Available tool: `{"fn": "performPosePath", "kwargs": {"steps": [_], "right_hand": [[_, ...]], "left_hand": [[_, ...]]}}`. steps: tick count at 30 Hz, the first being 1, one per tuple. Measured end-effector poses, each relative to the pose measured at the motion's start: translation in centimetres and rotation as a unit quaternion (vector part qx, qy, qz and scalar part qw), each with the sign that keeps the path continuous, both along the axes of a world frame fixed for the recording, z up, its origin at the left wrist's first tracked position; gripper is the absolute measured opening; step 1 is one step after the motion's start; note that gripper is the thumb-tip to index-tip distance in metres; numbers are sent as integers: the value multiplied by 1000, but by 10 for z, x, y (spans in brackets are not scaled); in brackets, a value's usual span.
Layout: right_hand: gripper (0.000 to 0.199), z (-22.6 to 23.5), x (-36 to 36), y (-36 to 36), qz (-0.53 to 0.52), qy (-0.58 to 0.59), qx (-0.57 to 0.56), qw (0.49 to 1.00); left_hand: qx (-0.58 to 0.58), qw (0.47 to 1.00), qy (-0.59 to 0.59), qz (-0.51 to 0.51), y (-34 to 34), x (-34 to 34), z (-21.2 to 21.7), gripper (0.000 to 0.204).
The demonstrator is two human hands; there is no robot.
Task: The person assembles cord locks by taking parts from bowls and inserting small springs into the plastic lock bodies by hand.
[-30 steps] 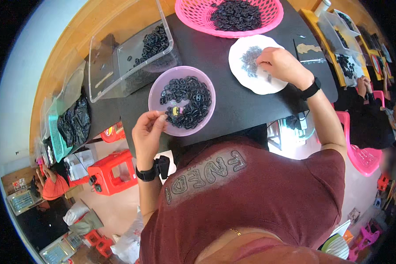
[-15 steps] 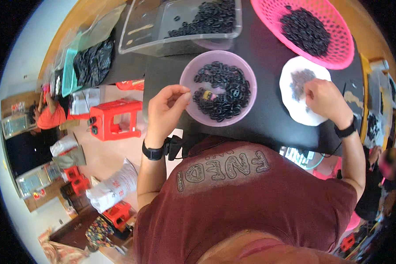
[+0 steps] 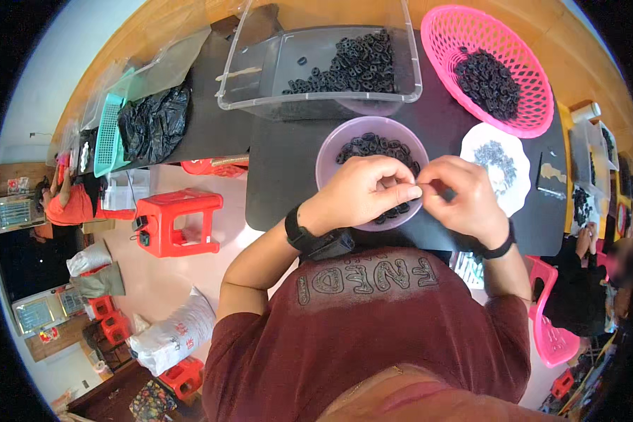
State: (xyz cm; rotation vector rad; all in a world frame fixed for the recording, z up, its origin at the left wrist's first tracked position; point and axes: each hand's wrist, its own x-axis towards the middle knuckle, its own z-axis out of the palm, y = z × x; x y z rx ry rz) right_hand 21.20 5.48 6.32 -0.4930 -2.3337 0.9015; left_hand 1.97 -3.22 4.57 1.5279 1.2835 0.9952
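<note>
Black rubbery rings (image 3: 376,149) heaped in round lilac bowl (image 3: 328,159) on matte black bench (image 3: 281,176), my left hand (image 3: 362,193) and right hand (image 3: 464,200) pressed together above it, fingertips pinching something tiny, clear tub (image 3: 274,70), pink mesh basket (image 3: 449,35), red stool (image 3: 179,221) on pale floor.

bowl (image 3: 330,165) of rings before clear bin (image 3: 260,84), basket (image 3: 457,35) right, plate (image 3: 517,183) beneath

Left hand (image 3: 362,193) and right hand (image 3: 461,200) pinch fingertips together
</note>
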Motion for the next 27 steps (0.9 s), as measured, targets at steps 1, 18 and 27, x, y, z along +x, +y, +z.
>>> {"fn": "performPosePath", "kwargs": {"steps": [1, 18, 27], "right_hand": [[12, -1, -7, -2, -3, 5, -4, 1000], [17, -16, -47, -23, -69, 104, -99, 987], [11, -19, -40, -16, -99, 209, -160, 960]], "left_hand": [[-1, 1000, -1, 15, -1, -4, -2, 18], [-101, 968, -229, 19, -4, -42, 0, 15], [-47, 985, -159, 44, 17, -24, 19, 14]]}}
